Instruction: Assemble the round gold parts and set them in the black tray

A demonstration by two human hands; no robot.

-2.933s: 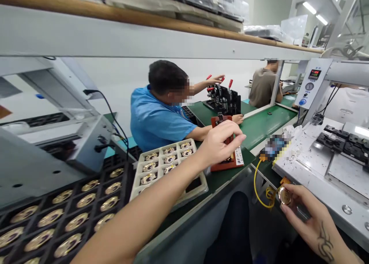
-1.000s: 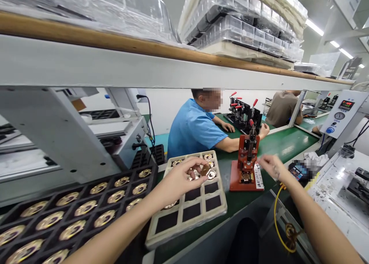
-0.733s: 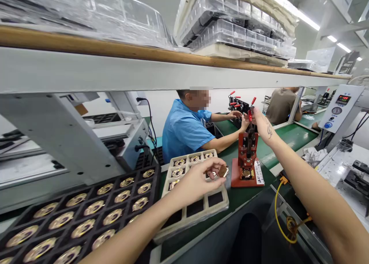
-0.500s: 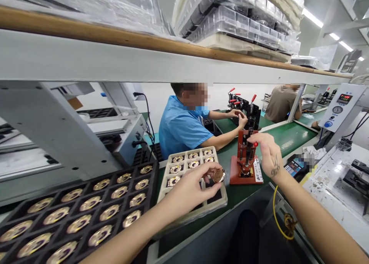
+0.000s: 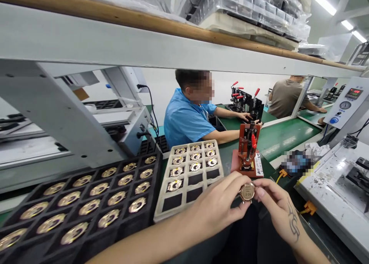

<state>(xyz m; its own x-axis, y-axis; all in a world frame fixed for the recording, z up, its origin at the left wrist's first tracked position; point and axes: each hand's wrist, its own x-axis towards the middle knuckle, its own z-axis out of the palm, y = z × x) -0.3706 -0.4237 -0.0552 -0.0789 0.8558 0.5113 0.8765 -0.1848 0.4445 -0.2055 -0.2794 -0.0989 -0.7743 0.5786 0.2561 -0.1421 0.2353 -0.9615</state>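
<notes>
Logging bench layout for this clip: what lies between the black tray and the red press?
In the head view, the beige tray lies between the black tray and the red press, then a strip of green tabletop before the press.

The only view came from a camera worn on the person's head, facing forward and down across the worktop (image 5: 226, 154). It looked along the person's own forearms, with the left hand (image 5: 221, 200) and right hand (image 5: 276, 204) close in front, low and right of centre. The shelf (image 5: 144, 50) crossed the upper part aslant, lower toward the right. Beneath it, the view reached a co-worker in blue (image 5: 184, 117) and, farther back, a person in brown (image 5: 288, 96).
</notes>
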